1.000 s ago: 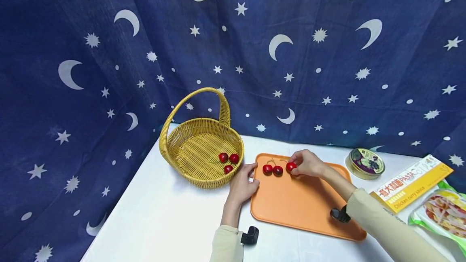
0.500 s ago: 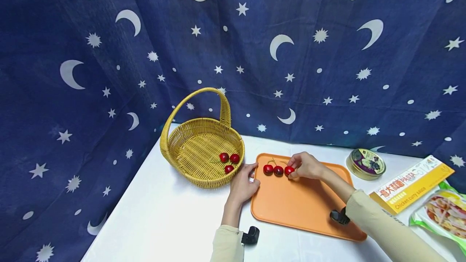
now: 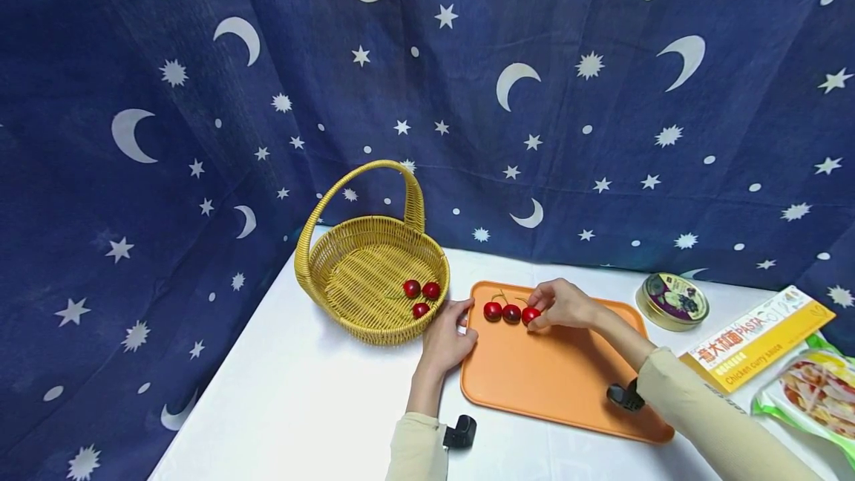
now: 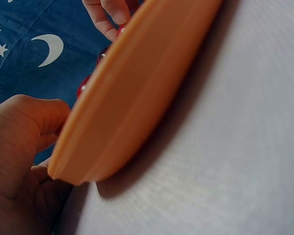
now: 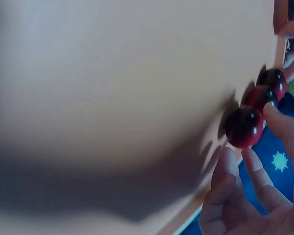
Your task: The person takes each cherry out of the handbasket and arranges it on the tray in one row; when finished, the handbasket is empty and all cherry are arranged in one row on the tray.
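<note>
Three dark red cherries stand in a row near the far left of an orange tray [image 3: 554, 377]: a left cherry [image 3: 492, 311], a middle cherry [image 3: 511, 314] and a right cherry [image 3: 530, 315]. My right hand [image 3: 562, 304] pinches the right cherry, thumb and fingertips around it in the right wrist view, where it sits against its neighbour. At the tray's left edge my left hand [image 3: 446, 336] holds the rim with thumb and fingers. Several of its fingers are partly hidden behind the tray in the left wrist view.
A yellow wicker basket [image 3: 354, 262] with a tall handle stands left of the tray, three more cherries inside. Toward the right lie a round tin [image 3: 673, 301], a pasta box [image 3: 758, 336] and a green-edged food packet [image 3: 811, 388]. A blue curtain [image 3: 467, 95] hangs behind.
My right hand has brought the right cherry leftward, up beside the middle one, mostly in the first half second. My left hand has stayed at the tray's edge.
</note>
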### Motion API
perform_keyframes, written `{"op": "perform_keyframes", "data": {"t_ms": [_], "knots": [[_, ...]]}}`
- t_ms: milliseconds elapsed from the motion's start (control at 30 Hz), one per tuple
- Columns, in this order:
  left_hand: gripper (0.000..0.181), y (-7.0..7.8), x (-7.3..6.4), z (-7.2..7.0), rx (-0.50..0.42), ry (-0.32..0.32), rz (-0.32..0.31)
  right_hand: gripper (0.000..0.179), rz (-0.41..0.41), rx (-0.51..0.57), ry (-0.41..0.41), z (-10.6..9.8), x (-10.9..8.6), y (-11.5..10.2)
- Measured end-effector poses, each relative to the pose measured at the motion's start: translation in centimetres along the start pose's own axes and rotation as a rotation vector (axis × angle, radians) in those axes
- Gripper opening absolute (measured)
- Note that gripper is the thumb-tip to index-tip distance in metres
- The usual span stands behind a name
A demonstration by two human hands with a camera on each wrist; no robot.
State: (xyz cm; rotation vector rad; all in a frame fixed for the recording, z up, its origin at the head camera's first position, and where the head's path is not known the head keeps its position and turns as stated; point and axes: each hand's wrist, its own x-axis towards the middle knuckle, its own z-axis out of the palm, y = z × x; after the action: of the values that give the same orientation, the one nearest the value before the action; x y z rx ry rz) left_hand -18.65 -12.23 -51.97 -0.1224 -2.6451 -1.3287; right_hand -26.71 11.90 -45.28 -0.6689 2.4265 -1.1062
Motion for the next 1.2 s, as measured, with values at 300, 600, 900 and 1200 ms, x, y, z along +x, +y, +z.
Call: {"op": "perform_keyframes", "data": {"t_ms": [300,600,900,1200], "knots": [[0.057,-0.2,0.1,0.1,0.001,-0.004,0.009,0.031,-0.032,-0.068,0.037,-2.0,0.3,-1.1],[0.057,0.0,0.1,0.0,0.015,-0.002,0.011,0.031,0.030,0.060,-0.111,-2.2,0.6,-1.2],[0.058,0.2,0.0,0.0,-0.017,-0.011,-0.002,0.029,0.050,0.045,-0.106,-1.6,0.9,-0.6],[0.058,-0.1,0.1,0.0,-0.008,-0.007,0.010,0.028,0.032,0.030,-0.100,-2.1,1.0,-1.2]]}}
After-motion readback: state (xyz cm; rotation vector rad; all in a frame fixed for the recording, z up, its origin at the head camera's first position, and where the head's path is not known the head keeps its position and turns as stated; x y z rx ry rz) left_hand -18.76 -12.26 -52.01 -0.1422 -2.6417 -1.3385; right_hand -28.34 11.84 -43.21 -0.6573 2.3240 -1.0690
